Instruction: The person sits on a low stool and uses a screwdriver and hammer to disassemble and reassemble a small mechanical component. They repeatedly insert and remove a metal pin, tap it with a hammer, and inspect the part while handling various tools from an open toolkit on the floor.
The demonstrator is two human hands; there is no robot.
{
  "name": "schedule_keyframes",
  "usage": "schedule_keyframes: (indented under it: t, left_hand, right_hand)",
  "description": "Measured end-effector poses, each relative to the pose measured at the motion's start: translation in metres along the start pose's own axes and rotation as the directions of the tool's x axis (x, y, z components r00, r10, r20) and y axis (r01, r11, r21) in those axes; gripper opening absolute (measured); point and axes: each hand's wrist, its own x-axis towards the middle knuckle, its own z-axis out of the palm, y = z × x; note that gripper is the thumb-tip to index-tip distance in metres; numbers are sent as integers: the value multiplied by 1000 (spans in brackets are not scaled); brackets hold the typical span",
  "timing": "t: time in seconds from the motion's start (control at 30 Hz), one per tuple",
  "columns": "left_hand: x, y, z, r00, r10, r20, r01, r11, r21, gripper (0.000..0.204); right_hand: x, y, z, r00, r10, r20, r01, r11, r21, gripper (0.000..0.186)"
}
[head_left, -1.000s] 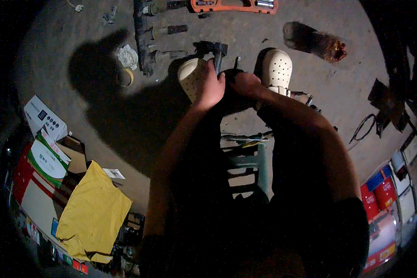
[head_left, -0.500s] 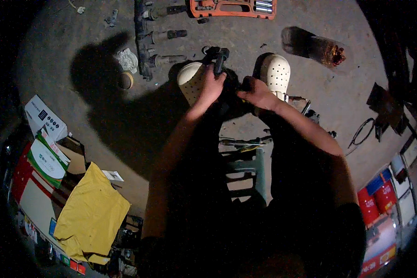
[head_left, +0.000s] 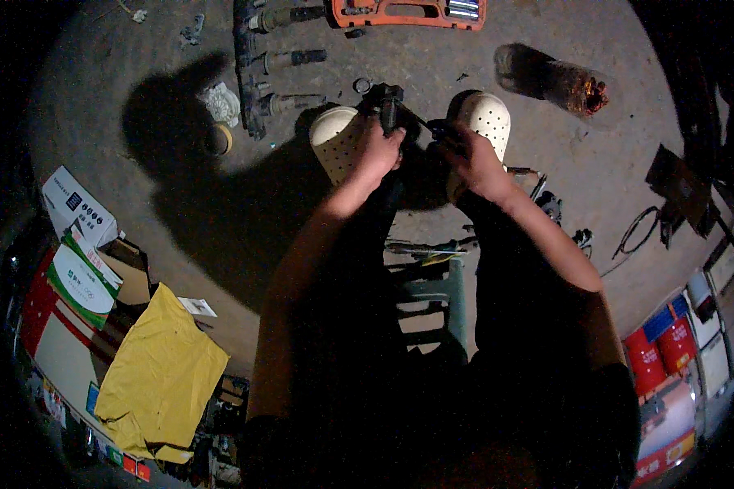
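My left hand (head_left: 377, 147) is closed on a dark metal part (head_left: 390, 106) with an upright cylindrical body, held between my feet. My right hand (head_left: 469, 159) grips the dark handle of a thin tool, possibly a screwdriver (head_left: 437, 130), whose shaft slants up-left to that part. The cream perforated clogs (head_left: 492, 114) flank both hands. A small dark ring (head_left: 361, 85) lies just above the left clog.
An orange socket case (head_left: 408, 24) and rail with cylindrical parts (head_left: 249, 90) lie ahead. A tape roll (head_left: 220, 138) and dark bottle-like object (head_left: 546, 77) flank them. Below me is a green stool (head_left: 453, 293); yellow cloth (head_left: 163, 375), boxes (head_left: 81, 212) and red containers (head_left: 673, 342) sit aside.
My right hand has shifted right and slightly back, and the thin shaft now shows between the hands. The dark part in my left hand has turned more upright.
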Motion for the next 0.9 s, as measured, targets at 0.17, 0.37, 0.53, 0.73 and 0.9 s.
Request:
schedule_keyframes:
  t: [0.17,0.37,0.53,0.73,0.9]
  left_hand:
    - [-1,9,1,988,-120,100,143,949,-279,21]
    - [13,5,-4,926,-221,305,341,835,-431,14]
    - [10,6,-5,931,-205,302,326,838,-438,12]
    - [7,18,9,961,-250,121,275,918,-285,6]
    - [17,6,15,948,-219,231,307,821,-481,7]
  right_hand:
    - [0,1,0,994,66,90,-71,996,53,35]
    - [7,9,5,998,41,57,-40,999,-25,32]
    - [5,12,7,998,48,41,-49,999,19,33]
    - [1,18,-1,985,154,75,-158,986,52,34]
    - [-1,10,-11,942,332,42,-335,932,135,37]
